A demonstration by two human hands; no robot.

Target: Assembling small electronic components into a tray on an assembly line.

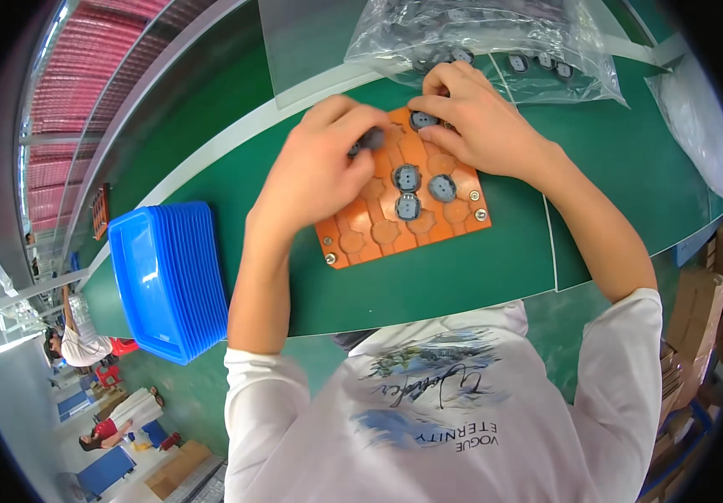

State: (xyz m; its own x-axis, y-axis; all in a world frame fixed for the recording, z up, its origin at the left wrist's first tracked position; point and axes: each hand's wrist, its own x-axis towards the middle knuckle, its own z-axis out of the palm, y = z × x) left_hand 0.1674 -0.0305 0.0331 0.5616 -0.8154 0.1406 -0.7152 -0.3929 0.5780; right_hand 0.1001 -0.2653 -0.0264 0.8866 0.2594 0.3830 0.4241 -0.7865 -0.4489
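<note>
An orange fixture plate point(395, 239) with keyhole-shaped recesses and corner screws lies on the green table in front of me. Three small, round dark grey parts sit together near its middle, one of them a grey part point(443, 188) right of the others. My left hand point(315, 159) is over the plate's left side, thumb and fingers pinching a dark round part point(365, 142), blurred by motion. At the plate's far right edge, my right hand point(483, 121) has its thumb and fingertips closed around another round grey part point(422, 120), which rests at a recess.
A clear plastic bag point(495, 42) of similar parts lies open beyond the plate, some spilling at its mouth. Stacked blue trays point(168, 281) stand at the left. A second clear bag point(697, 126) lies far right, and cardboard boxes point(692, 314) stand beyond the table. People are in the background left.
</note>
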